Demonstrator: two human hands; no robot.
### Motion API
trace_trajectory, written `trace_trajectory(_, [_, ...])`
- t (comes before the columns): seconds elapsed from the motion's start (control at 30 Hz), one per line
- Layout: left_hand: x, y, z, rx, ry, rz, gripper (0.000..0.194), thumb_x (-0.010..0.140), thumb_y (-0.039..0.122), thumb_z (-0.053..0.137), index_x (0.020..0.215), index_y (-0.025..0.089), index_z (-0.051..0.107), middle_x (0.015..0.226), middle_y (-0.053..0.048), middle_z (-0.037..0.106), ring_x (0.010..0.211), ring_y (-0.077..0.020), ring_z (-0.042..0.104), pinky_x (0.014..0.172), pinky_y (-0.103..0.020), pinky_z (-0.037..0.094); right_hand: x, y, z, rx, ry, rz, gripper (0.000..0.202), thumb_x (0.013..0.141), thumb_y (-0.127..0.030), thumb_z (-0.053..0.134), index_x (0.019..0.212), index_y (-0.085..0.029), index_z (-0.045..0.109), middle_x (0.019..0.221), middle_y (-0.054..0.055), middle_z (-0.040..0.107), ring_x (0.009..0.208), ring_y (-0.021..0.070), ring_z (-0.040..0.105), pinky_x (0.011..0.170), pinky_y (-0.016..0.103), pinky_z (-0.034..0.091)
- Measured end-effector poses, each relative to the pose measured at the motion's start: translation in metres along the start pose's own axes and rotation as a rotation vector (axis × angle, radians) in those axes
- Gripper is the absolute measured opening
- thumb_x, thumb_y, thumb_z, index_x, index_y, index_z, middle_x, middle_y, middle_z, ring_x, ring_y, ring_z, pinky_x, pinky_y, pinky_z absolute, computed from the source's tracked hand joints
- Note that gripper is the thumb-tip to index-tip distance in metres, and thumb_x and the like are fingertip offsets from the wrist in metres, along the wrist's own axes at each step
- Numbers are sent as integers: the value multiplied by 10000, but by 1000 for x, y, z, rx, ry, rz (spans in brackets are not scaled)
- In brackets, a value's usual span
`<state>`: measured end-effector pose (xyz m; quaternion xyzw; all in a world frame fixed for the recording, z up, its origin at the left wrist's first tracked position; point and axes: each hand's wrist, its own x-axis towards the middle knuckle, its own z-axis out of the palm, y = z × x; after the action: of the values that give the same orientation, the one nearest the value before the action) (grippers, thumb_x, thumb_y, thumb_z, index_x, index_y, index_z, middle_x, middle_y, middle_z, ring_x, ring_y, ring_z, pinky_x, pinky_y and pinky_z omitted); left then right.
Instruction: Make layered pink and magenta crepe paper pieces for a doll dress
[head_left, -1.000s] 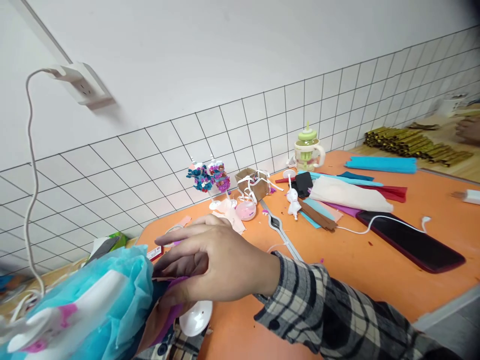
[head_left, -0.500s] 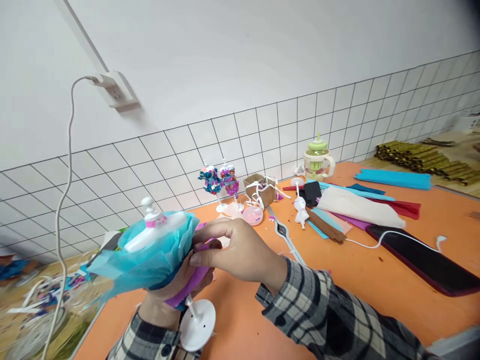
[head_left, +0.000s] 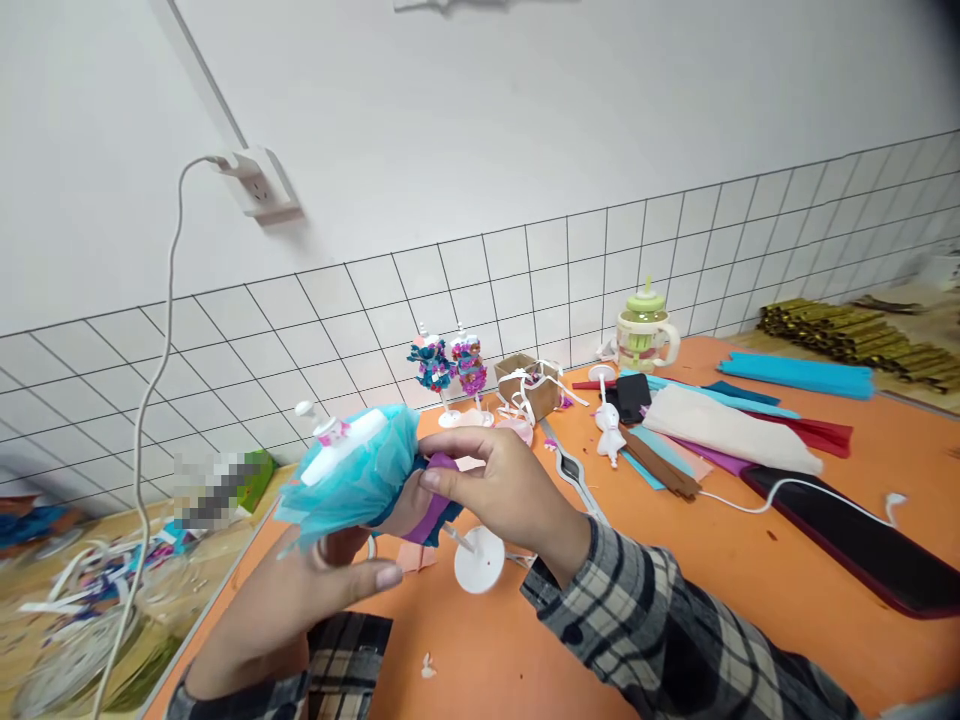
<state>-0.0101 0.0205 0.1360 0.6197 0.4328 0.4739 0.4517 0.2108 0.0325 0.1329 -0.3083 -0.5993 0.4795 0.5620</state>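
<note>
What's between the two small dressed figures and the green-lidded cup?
In the head view: a cardboard box with white ribbons spilling over its rim; nearer the cup, a red strip and a white disc.

No readable text, brand, number or sign, pink marks [head_left: 332,432] at the neck of the white miniature dress form [head_left: 352,450] too small to make out, pixelated patch [head_left: 214,490] illegible.
</note>
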Motion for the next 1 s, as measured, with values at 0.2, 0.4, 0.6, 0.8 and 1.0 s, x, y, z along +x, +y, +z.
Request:
trace_trajectory(0.2, [2,13,26,-31,80,-32,507,597,381,917,1055,219,771,1013,-104,800,1052,-385,696,841,-418,592,1,2,-2,42,-37,-13,294,767,-265,733,1040,-159,749,1053,79,764,981,237,721,879,418,586])
trace_trajectory(0.4, [-2,27,32,-108,6,-113,314,664,363,884,914,201,787,973,-103,791,901,-327,721,714,-362,585,2,2,-2,12,-89,-4,263,767,-190,724,1028,-165,748,1035,71,756,960,209,704,886,391,574])
trace_trajectory(0.6, [5,19,20,-99,-83,-135,307,677,349,870,942,217,788,1060,-96,788,1020,-345,704,925,-429,555,2,0,0,-129,-73,-28,274,768,-118,719,1036,-170,752,995,34,747,750,125,637,715,284,546])
trace_trajectory(0.8, [4,20,21,-97,-64,-132,337,720,370,840,1021,227,790,1126,-101,780,1166,-383,648,1058,-513,485,0,5,0,-166,-98,-40,258,773,-131,730,1028,-173,731,982,24,732,731,116,612,706,282,530])
trace_trajectory(1.0, [3,18,22,-146,-122,-130,239,770,373,788,943,208,805,1095,-112,785,1138,-372,660,999,-479,533,-1,6,1,-185,-124,-66,249,779,-133,723,1020,-193,734,991,14,733,715,111,607,697,271,520])
